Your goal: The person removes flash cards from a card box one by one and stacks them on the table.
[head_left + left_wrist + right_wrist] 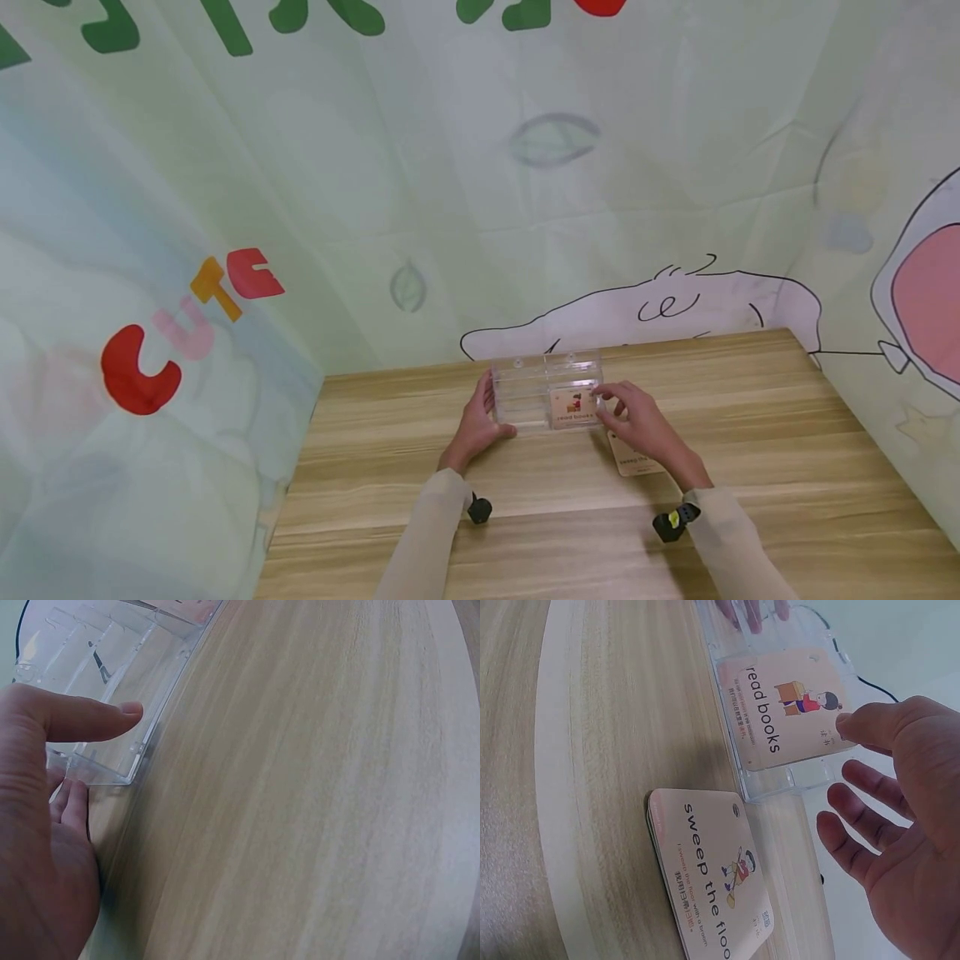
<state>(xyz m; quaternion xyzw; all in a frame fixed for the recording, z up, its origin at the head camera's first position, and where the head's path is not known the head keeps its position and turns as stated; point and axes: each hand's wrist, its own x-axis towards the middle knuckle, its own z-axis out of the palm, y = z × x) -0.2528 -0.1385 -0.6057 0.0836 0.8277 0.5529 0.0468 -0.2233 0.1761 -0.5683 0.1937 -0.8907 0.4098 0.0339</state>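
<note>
A clear plastic card rack with tiered compartments stands near the back of the table. My left hand holds its left end, fingers along the side and thumb at the front edge. In the front right compartment sits a "read books" card, facing forward. At the card's upper corner is a fingertip of my right hand, whose other fingers are spread and loosely bent beside the rack. Beneath that hand, a stack of "sweep the floor" cards lies on the table, partly hidden by the hand in the head view.
The wood-grain table has its back edge just behind the rack. Behind it hangs a pale printed cloth, with another cloth side at the left bearing coloured letters. A wrist camera is strapped on the right wrist.
</note>
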